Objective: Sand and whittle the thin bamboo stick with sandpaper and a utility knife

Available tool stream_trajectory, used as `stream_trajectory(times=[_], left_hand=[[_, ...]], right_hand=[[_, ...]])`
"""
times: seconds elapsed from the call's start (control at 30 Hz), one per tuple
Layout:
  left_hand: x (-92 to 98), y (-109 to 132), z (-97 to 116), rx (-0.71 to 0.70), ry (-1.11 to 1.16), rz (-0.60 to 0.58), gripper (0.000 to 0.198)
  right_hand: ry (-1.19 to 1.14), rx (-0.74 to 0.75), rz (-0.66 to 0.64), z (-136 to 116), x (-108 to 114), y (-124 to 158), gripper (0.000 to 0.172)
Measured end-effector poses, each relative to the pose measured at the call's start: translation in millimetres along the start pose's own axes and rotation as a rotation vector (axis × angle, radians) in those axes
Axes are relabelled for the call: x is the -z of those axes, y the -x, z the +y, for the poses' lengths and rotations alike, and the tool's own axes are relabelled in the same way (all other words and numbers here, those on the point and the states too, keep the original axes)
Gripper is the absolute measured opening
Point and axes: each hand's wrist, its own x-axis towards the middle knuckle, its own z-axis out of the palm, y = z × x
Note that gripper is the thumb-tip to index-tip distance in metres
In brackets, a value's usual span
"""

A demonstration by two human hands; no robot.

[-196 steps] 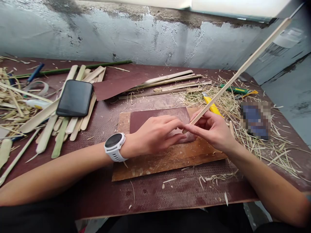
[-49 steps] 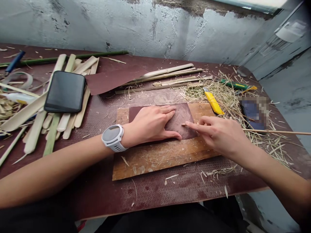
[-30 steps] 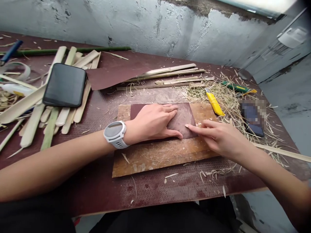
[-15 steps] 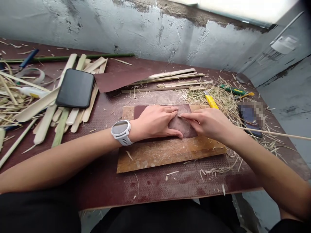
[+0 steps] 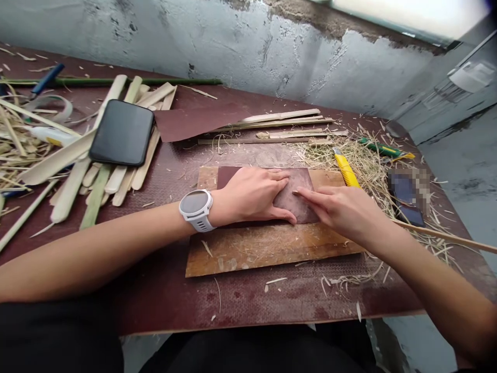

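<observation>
Table (image 5: 155, 295): dark red, scattered with shavings (image 5: 380, 178).
Bamboo strip (image 5: 446, 237): tip at the sheet's dusty right part, long end reaching out past the right wrist.
Board (image 5: 248, 254): wooden, flat on the table.
Sheet (image 5: 301, 180): dark brown, thin, lying on the board.
Left hand (image 5: 252, 194): palm down, holding nothing, pressed flat across the sheet with the thumb set apart.
Right hand (image 5: 339, 207): narrow pinch on the strip, forefinger laid along its tip.
Yellow cutter (image 5: 347, 168): just beyond the right hand, beside the shavings.
</observation>
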Motion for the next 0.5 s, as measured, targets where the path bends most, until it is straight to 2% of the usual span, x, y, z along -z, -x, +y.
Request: stream_trajectory(times=[0.17, 0.3, 0.5], left_hand=[[1.5, 0.5, 0.6, 0.019, 0.016, 0.007, 0.096], [1.8, 1.4, 1.4, 0.045, -0.001, 0.006, 0.108], [4.3, 1.2, 3.0, 0.077, -0.016, -0.024, 0.102]], right_hand=[[0.094, -0.048, -0.064, -13.5, 9.8, -2.3, 0.055], [0.076, -0.027, -0.087, -13.7, 18.3, 4.7, 0.047], [0.106, -0.023, -0.147, -15.1, 29.0, -7.1, 0.042]])
